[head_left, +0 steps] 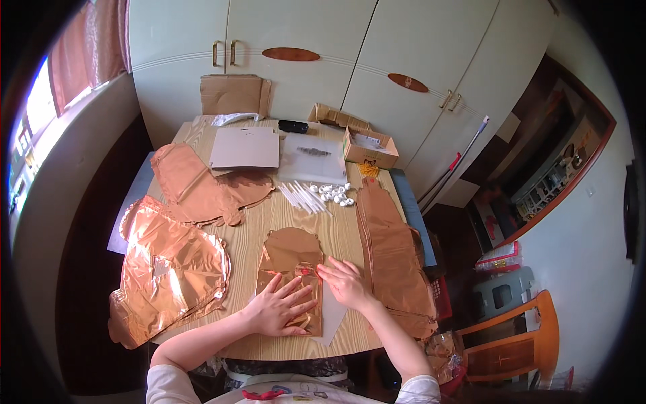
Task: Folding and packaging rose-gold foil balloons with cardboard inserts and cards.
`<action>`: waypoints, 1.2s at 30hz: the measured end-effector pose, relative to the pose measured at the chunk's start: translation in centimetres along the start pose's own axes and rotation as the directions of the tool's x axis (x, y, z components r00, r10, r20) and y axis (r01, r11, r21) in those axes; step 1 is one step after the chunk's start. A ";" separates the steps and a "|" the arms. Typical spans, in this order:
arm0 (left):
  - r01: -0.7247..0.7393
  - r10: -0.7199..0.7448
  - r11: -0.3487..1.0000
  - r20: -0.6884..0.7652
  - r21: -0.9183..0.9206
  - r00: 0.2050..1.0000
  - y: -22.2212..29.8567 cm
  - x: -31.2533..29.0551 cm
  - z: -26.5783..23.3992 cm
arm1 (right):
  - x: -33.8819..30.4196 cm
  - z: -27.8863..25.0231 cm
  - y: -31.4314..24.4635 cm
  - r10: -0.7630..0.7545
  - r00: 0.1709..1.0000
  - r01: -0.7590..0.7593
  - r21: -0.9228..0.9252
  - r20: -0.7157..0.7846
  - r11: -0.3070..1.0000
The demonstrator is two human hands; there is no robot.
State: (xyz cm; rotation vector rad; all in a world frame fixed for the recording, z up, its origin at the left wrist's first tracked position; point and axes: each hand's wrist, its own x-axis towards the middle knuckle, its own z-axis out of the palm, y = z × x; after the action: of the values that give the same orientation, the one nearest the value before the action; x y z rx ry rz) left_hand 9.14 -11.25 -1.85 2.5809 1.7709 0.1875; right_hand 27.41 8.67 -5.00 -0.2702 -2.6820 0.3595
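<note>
A flat, folded copper-coloured foil balloon [293, 252] lies before me at the near middle of the table, with a small red mark on it. My left hand [281, 308] is spread flat on its lower part, fingers apart. At its right edge rests my right hand [346, 284], fingers stretched out and touching the foil. Partly under the foil, a pale sheet [333, 313] sticks out at the right. More flat foil balloons lie around: a crinkled shiny one [171, 269] at the near left, a duller one [195, 185] behind it, and a long stack [390, 249] on the right.
White sticks [303, 197] and small white cups [336, 194] lie mid-table. Behind are a pale flat box [244, 148], a clear plastic bag [313, 161], a black object [293, 126] and an open cardboard box [370, 147] near yellow bands [368, 170]. A wooden chair [511, 343] stands right.
</note>
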 end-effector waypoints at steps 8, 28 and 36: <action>-0.004 0.004 1.000 -0.005 0.004 1.000 -0.1 0.0 0.2 | 0.4 -0.2 -0.4 0.004 1.000 -0.004 0.002 -0.004 1.000; 0.004 -0.005 1.000 0.051 0.024 0.999 0.0 0.1 -0.2 | 2.9 2.3 2.2 0.232 0.970 -0.227 0.070 -0.071 0.971; 0.002 -0.002 1.000 0.030 0.020 1.000 -0.1 0.1 0.1 | 3.8 1.0 2.5 0.258 0.963 -0.256 -0.036 0.082 0.966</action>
State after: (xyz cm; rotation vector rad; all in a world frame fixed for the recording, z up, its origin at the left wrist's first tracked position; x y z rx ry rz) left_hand 9.13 -11.14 -1.93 2.5812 1.7743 0.1312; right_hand 23.96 11.78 -5.16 -0.6286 -2.7410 0.4243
